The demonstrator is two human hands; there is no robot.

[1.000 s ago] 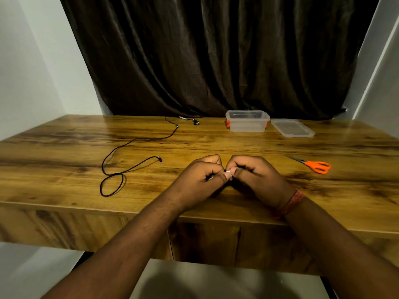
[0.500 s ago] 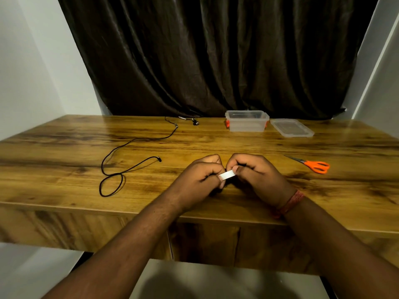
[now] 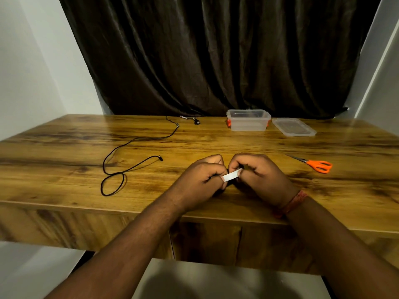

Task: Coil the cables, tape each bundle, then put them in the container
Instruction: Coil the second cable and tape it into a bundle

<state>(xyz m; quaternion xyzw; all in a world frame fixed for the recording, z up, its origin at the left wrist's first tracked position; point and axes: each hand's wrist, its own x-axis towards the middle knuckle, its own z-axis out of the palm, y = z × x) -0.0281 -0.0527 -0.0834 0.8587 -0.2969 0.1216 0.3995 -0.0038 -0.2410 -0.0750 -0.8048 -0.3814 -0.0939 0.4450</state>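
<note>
One loose cable [image 3: 129, 160], one tape strip [image 3: 231, 175] between two hands [image 3: 200, 180] [image 3: 259, 175].

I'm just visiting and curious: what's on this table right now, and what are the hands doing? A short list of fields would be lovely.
left hand: pinches one end of the white tape strip
right hand: pinches the other end of the strip
black cable: lies loose on the table, left of the hands
container: open, at the far edge
lid: flat beside the container, to its right
scissors: orange-handled, right of the hands
</note>
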